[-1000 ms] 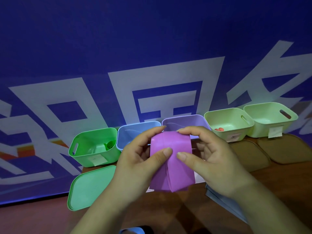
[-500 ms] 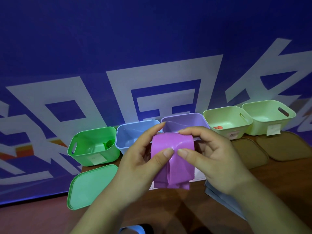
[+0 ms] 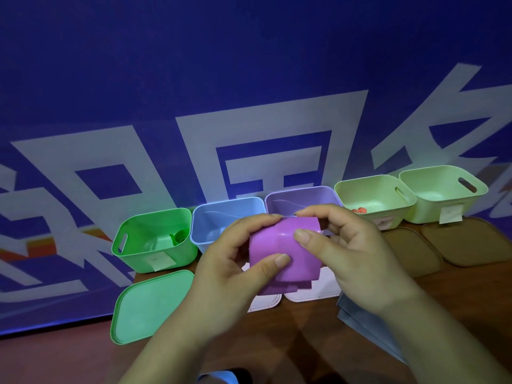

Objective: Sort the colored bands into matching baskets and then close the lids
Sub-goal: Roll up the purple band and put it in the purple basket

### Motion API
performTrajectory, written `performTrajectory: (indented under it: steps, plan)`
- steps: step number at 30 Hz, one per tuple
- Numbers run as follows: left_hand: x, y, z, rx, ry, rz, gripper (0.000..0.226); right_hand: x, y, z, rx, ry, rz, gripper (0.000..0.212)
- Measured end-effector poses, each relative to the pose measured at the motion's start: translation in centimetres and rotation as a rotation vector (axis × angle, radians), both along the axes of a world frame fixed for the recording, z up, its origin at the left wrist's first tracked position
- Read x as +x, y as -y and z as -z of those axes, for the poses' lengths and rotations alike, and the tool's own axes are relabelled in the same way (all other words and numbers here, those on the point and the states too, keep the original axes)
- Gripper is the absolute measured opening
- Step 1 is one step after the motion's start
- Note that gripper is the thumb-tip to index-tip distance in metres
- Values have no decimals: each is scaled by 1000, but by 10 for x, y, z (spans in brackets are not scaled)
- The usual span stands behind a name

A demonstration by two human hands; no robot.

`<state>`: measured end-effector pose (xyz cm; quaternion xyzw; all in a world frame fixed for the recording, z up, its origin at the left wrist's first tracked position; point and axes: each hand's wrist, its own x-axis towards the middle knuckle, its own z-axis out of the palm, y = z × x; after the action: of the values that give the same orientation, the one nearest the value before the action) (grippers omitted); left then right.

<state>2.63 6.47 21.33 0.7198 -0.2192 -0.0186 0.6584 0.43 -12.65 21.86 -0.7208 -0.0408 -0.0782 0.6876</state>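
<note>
1. while it is held up off the brown wooden table (image 3: 304, 345), the wide purple rubbery band (image 3: 293, 253) sits between both hands, just in front of the purple plastic basket (image 3: 304, 196) and above the pale flat lids (image 3: 313, 291).
2. its long axis runs from the baskets toward the person. a rounded fold points up and away at the top, and the loose layered ends hang down at the near side.
3. the band looks flat and smooth. it is doubled over on itself, with a crease running down its front face and more than one layer showing at the lower edge.
4. left hand (image 3: 230, 261): the thumb presses on the lower front of the band and the fingers curl over its top edge, pinching it.
5. right hand (image 3: 357, 250): the thumb lies on the upper front and the index finger hooks over the top, pinching the band. the other fingers curl loosely behind it.
6. behind stands a row, from the left: green plastic basket (image 3: 133, 256), light blue plastic basket (image 3: 205, 239), the purple one, a pale yellow-green plastic basket (image 3: 368, 189) holding small orange-red bands (image 3: 360, 210), and a second pale basket (image 3: 432, 187).
7. a flat green plastic lid (image 3: 149, 300) lies in front of the green basket, and brown lids (image 3: 410, 250) lie in front of the pale baskets.
</note>
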Motion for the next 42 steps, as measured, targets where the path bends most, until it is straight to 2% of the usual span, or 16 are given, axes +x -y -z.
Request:
performTrajectory:
  steps: [4,13,19,23,31,34,38,42]
  plan:
    - [1,0,0,9,-4,-5,42,0,0,0,-33,32,-1,32]
    - [0,1,1,45,-47,-37,34,-2,0,7,-45,115,-66,41]
    - [2,2,3,151,-46,-64,44,-1,-2,12,-170,212,-27,34]
    - [0,6,1,145,-60,-55,29,-1,-3,14,-177,223,-24,34]
    - [2,4,2,179,-64,-10,40,1,-2,16,3,67,12,33]
    - [2,2,6,155,10,21,46,3,-1,16,42,15,28,31]
    - [2,1,8,199,207,48,41,6,0,16,142,-33,42,28]
    - [7,3,15,196,205,52,46,8,3,16,181,-78,77,27]
